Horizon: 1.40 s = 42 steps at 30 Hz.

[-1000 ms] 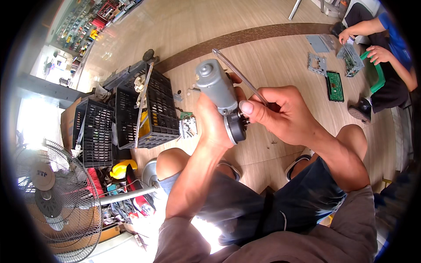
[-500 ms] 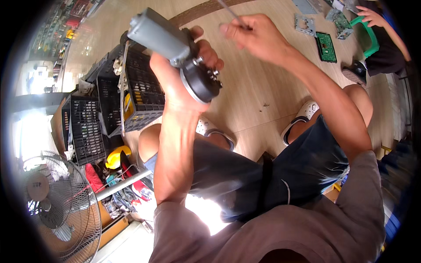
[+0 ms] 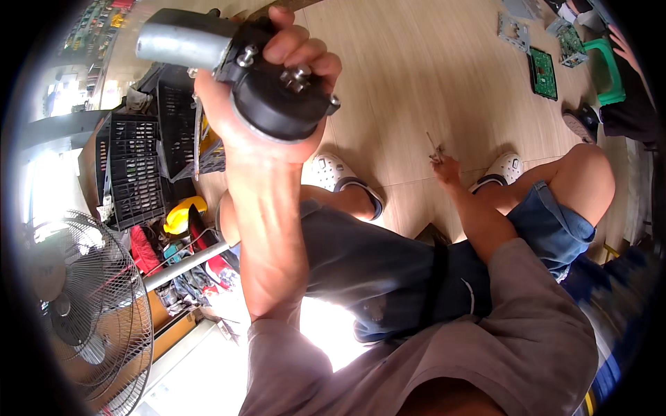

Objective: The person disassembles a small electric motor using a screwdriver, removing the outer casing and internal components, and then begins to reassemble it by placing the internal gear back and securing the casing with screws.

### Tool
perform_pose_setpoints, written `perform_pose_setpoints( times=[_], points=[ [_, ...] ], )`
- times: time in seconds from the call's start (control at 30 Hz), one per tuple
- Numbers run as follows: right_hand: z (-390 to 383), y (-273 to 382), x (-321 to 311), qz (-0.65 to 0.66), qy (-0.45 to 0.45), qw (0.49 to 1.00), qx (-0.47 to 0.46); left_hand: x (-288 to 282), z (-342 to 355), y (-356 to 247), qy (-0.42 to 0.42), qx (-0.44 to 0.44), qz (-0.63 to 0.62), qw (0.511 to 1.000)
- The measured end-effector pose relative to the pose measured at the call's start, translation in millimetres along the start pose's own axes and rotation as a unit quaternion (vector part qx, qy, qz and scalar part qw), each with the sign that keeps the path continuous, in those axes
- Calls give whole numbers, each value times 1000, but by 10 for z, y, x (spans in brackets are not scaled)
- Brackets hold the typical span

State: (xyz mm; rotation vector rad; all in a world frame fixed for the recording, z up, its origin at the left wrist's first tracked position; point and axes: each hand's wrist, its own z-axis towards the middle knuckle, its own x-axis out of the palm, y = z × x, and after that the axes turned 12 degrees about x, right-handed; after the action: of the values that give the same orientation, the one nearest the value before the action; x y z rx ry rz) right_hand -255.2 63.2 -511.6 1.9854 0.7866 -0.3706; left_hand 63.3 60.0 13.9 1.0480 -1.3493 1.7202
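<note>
High in front of me, my left hand point(image 3: 298, 55) grips a geared electric motor point(image 3: 281, 100). A silver-grey cylinder sticks out to the left of its black round housing, and metal studs stand on the face turned toward me. My fingers wrap over the housing's far side; the palm is beneath it. Down near the floor between my feet, my right hand point(image 3: 447, 170) is closed on a thin screwdriver point(image 3: 429, 141), whose shaft points up and away. Small metal pieces point(image 3: 437, 155) show at its fingertips; whether they are held or lie on the floor I cannot tell.
Black plastic crates point(image 3: 139, 166) stand at the left, above a yellow object point(image 3: 184, 215) and a wire-caged fan point(image 3: 76, 312). Far right, a green circuit board point(image 3: 543, 73) and metal frames point(image 3: 513, 31) lie on the wooden floor point(image 3: 395, 83). Another person sits by a green stool point(image 3: 607, 73).
My right hand has dropped from beside the motor to near the floor, taking the screwdriver along. My left hand has shifted left and tilted the motor, turning its studded face toward me.
</note>
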Motion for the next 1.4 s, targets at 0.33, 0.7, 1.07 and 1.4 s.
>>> perform_pose_setpoints(
  times=[0.33,0.7,1.07,1.4],
  points=[
    [-412,726,86,-199,-113,970,-79,-188,-106,-60,-18,-8,-23,1000],
    [67,1608,-342,-18,-99,986,-133,-133,8,-53,-13,-12,44,999],
    [-986,4864,-2702,12,21,948,-317,-175,151,114,-24,-20,-25,999],
    [-2153,4184,-2369,191,221,879,-377,-216,225,486,107,-44,-98,988]
  ],
)
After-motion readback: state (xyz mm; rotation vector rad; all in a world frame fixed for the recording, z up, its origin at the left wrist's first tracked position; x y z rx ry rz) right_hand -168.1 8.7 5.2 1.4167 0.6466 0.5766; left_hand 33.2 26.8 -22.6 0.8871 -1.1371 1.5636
